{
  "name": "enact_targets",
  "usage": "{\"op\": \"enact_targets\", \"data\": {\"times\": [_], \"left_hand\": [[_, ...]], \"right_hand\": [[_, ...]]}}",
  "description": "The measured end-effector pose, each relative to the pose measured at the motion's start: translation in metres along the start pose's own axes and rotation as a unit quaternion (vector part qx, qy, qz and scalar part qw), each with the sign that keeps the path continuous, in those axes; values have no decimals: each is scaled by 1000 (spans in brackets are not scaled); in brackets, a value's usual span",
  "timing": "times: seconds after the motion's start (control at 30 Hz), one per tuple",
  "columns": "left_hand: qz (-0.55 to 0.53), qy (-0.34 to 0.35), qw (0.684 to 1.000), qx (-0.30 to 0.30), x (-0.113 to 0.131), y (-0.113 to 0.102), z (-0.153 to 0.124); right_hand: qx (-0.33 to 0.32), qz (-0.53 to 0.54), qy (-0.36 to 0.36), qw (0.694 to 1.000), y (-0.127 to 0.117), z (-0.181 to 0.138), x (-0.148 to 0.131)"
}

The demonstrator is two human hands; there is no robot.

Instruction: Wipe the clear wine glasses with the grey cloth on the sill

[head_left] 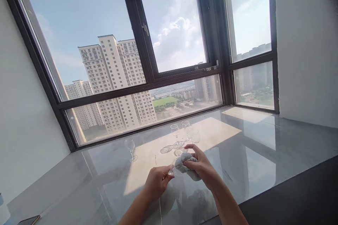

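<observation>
My left hand pinches the stem of a clear wine glass held on its side above the sill. My right hand presses a grey cloth into and around the glass bowl, fingers closed on the cloth. Just beyond my hands several more clear stemmed glasses stand grouped in the sunlit patch. One single glass stands apart to the left.
The glossy grey stone window sill runs wide under a black-framed window showing high-rise blocks. White walls close both sides. A phone lies at the bottom left edge. A dark ledge borders the near right.
</observation>
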State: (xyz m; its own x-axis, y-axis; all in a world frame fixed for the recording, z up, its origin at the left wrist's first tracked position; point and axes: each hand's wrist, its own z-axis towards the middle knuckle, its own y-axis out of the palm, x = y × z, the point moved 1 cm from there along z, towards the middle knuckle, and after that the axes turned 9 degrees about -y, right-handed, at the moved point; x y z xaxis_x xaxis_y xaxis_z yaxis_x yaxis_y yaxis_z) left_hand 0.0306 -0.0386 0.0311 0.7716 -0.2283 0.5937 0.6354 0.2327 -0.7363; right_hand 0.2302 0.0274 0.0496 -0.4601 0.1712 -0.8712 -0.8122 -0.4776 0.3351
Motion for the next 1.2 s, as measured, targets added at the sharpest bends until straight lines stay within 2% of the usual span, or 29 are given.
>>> {"op": "enact_targets", "data": {"times": [0.1,0.2,0.23,0.3,0.37,0.47,0.6,0.8,0.93,1.1,1.2], "left_hand": [[-132,-54,988,-56,-3,10,1],[-260,-115,952,-115,-7,20,4],[-299,-130,939,-111,-8,21,5],[-353,-147,922,-67,-8,18,7],[-363,-155,919,-13,-8,10,9],[-326,-178,928,24,-8,1,12],[-308,-204,929,1,-12,7,16],[-267,-179,947,-18,-22,18,23],[-241,-182,953,-16,-25,24,37],[-77,-158,984,10,-27,42,69],[43,-163,985,24,-32,54,91]], "right_hand": [[14,53,-18,998,-2,-1,-5],[55,34,-60,996,-7,1,-7],[79,-1,-79,994,-10,3,-7],[129,-106,-117,979,-19,6,-5],[163,-199,-139,956,-28,8,-4],[183,-251,-145,939,-41,10,-3],[211,-264,-151,929,-52,9,-10],[246,-239,-159,926,-63,8,-18],[270,-209,-158,927,-70,9,-16],[273,-196,-141,931,-72,8,-16],[278,-191,-138,931,-73,7,-17]]}}
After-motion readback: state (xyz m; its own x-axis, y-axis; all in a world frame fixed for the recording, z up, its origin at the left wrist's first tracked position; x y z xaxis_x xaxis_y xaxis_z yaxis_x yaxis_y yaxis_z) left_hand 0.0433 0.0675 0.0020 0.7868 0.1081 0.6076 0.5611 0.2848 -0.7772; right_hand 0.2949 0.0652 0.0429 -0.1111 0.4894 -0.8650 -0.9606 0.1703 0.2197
